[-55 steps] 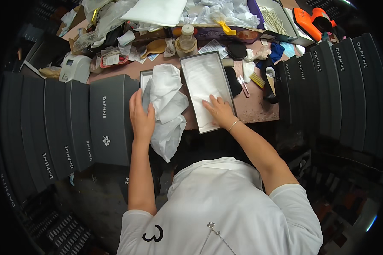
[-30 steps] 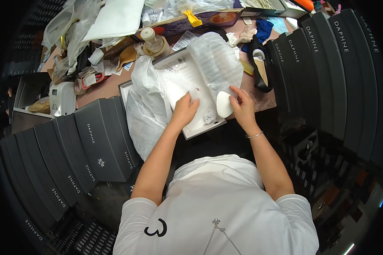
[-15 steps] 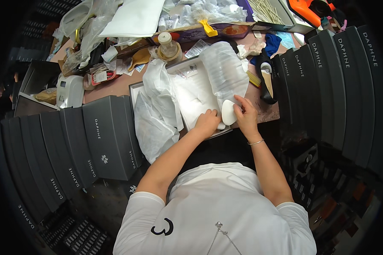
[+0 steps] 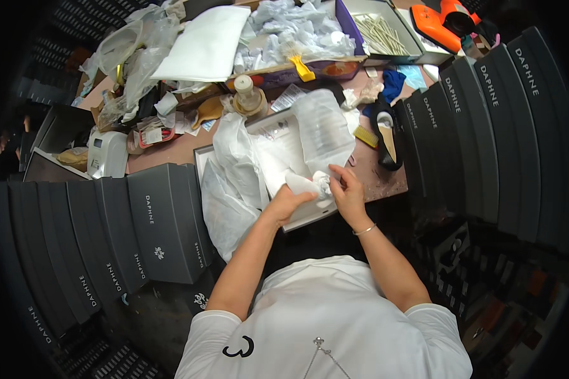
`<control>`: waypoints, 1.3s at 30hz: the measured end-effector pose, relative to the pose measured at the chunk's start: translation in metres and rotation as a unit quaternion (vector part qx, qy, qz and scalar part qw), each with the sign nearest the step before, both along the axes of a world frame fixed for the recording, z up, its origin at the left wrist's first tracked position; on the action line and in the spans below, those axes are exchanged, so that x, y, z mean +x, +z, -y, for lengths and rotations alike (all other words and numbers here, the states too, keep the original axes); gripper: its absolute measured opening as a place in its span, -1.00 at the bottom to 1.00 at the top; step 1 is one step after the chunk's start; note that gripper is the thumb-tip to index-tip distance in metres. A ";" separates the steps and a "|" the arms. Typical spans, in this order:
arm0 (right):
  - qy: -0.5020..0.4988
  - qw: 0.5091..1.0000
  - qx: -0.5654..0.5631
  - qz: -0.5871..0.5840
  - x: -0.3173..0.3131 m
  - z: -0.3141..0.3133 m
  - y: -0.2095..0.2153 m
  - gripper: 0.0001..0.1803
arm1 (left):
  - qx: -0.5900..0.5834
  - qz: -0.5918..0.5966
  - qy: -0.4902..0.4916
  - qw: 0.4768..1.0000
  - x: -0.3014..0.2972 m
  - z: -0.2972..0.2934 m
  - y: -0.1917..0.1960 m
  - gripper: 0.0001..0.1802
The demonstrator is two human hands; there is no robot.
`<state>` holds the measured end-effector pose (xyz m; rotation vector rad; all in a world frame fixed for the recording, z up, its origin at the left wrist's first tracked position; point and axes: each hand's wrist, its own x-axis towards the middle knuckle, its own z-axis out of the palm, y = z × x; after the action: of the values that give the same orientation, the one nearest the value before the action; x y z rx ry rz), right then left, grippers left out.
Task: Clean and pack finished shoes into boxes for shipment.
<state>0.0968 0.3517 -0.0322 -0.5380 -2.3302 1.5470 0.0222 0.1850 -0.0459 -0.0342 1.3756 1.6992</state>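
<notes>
My left hand (image 4: pixel 283 205) grips a white rounded pad (image 4: pixel 299 185) over the open shoebox's (image 4: pixel 310 222) near end; right hand (image 4: pixel 350 194) narrow at crumpled white tissue (image 4: pixel 322 182), can't tell if gripped.

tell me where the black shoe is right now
In the head view, the black shoe lies right of centre on the table, between the yellow brush on its left and the row of dark boxes on its right.

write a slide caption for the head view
Left hand holding a white pad, right hand at crumpled paper, over an open box.
</notes>
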 end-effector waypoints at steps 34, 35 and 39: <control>-0.067 0.997 -0.014 0.028 0.019 -0.047 -0.013 -0.68 | -0.373 -0.493 -0.255 0.743 -0.055 -0.024 -0.029 -0.76; -0.075 0.997 -0.017 0.027 0.017 -0.052 -0.015 -0.68 | -0.337 -0.506 -0.219 0.763 -0.056 -0.015 -0.024 -0.79; -0.095 0.994 0.008 0.053 0.021 -0.066 -0.021 -0.66 | -0.217 -0.414 -0.091 0.879 -0.061 0.034 0.049 -0.84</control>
<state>0.1182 0.4175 -0.0530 -0.8292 -2.2886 1.4436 -0.0386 0.1512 0.0035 0.6172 2.2890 1.2350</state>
